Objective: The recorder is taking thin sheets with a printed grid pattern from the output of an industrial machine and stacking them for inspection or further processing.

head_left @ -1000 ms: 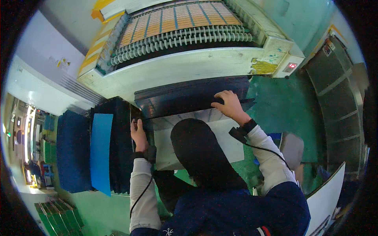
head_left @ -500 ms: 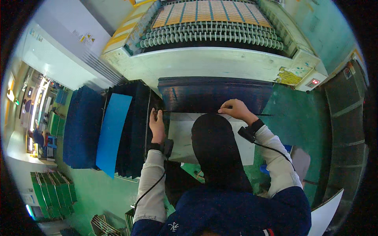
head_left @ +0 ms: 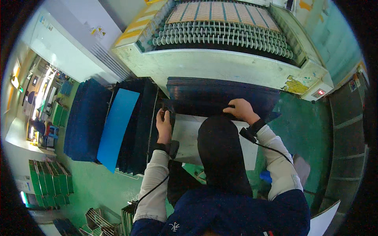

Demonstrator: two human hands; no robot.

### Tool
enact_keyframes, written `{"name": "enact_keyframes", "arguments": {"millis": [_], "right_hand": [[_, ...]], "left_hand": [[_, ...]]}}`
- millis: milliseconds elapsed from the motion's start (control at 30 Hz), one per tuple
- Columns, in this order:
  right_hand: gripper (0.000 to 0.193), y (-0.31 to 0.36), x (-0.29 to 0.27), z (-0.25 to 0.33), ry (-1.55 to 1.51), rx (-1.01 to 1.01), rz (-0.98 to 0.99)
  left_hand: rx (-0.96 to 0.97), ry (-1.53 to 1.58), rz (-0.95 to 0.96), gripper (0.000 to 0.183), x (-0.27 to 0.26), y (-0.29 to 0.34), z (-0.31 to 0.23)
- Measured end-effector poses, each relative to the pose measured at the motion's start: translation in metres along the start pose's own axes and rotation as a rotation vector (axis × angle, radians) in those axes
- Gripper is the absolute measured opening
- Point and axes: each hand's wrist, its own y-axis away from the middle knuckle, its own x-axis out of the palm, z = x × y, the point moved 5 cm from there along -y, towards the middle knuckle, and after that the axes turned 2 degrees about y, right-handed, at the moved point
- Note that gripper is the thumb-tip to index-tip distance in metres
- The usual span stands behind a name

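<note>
Green floor point(head_left: 92, 183) shows at left; the left hand point(head_left: 163, 128), fingers narrow, grip unclear, meets one end of the panel point(head_left: 197, 108), before the stack point(head_left: 224, 87); the right hand point(head_left: 242, 110) pinches the panel's edge. Uneven grip could tilt it, scraping the stack.

Before me stands a row of panels point(head_left: 214, 89), the roller machine point(head_left: 236, 63) behind it; upright sheets point(head_left: 88, 122) stand left of my left hand point(head_left: 164, 128).
</note>
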Motion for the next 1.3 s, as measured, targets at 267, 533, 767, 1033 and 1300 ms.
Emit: {"name": "enact_keyframes", "arguments": {"millis": [267, 533, 767, 1033, 1300], "right_hand": [[0.017, 0.006, -0.065, 0.03, 0.083, -0.275, -0.436], [0.01, 0.021, -0.196, 0.021, -0.983, 0.113, -0.766], [0.023, -0.013, -0.185, 0.058, -1.292, -0.033, -0.43], [0.015, -0.066, -0.115, 0.06, -1.648, 0.225, -0.3], [0.016, -0.085, -0.106, 0.06, -1.722, 0.285, -0.289]], "left_hand": [[0.027, -0.064, -0.031, 0.034, -0.003, 0.006, -0.014], [0.026, 0.09, -0.053, 0.03, -0.005, -0.008, 0.017], [0.029, -0.077, -0.07, 0.027, 0.001, -0.003, -0.004], [0.028, 0.071, -0.075, 0.027, -0.008, -0.01, 0.011], [0.026, -0.011, -0.06, 0.028, 0.0, -0.005, -0.002]]}}
